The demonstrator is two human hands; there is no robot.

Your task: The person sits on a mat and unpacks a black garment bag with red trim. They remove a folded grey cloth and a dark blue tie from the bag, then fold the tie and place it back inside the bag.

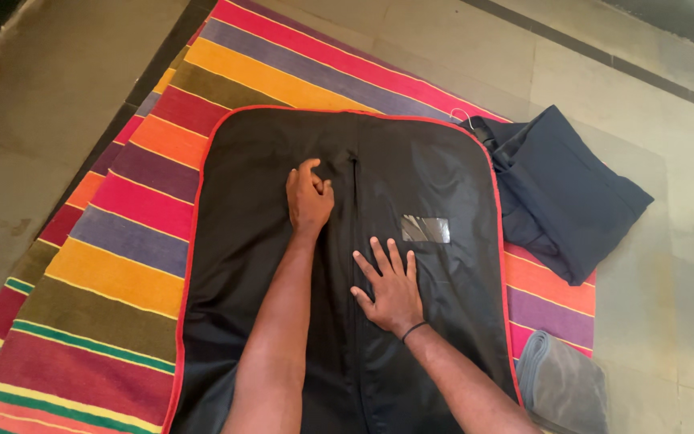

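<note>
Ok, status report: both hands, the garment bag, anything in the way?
Left hand bunched, pinching at the centre zip. Right hand flat, open, on the black red-trimmed fabric garment bag. Nothing lying on it.

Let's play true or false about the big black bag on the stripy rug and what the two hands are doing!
1. The black garment bag has a red edge. True.
2. The right hand is curled into a fist. False: it lies flat on the bag with the fingers spread.
3. The left hand is bunched by the zip line down the bag's middle. True.
4. The bag lies on bare floor. False: it lies on a striped rug.
5. A dark blue folded garment lies to the right of the bag. True.
6. The grey cloth lies on top of the bag. False: it sits beside the bag's lower right corner.
</note>
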